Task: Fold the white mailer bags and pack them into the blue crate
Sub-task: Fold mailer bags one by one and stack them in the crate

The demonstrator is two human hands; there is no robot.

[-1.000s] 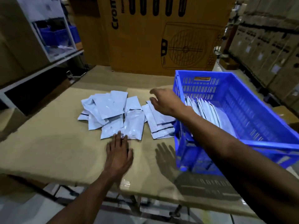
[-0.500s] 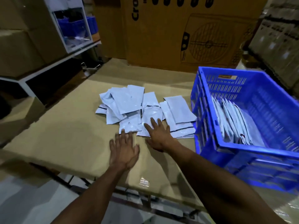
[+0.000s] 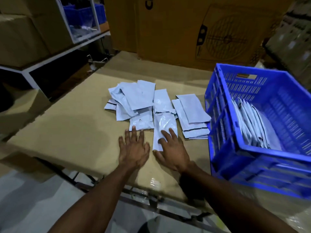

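A person leans over a work table [image 3: 58, 132] covered with brown cardboard, both bare forearms reaching forward. To the left of the table stand a white shelf frame [image 3: 50, 59] and stacked cardboard boxes [image 3: 21, 37]; a clear-fronted bin on the shelf holds something blue, too dim to make out. The table's left half is bare cardboard, a broad stretch of open room running out to its left edge and down to its near edge, where a metal frame shows underneath.

At the middle of the table lies a loose heap of white mailer bags [image 3: 134, 100], overlapping at odd angles. The left hand [image 3: 133, 148] lies flat on the cardboard just in front of the heap, fingers straight and spread, its fingertips touching the nearest bag and gripping nothing. Just right of it, the right hand [image 3: 171, 152] also lies flat with fingers extended, pressing on one long glossy bag [image 3: 164, 126] that lies lengthwise toward the person. Right of that bag sits a neater stack of bags [image 3: 191, 115], its right edge close to the crate.

The blue crate [image 3: 262, 158] stands on the table's right side, its near corner overhanging the table's near edge. Inside it, bags [image 3: 250, 123] stand on edge in a row against its left wall; the rest of its floor is open. Behind the table rises a large printed carton [image 3: 202, 31].
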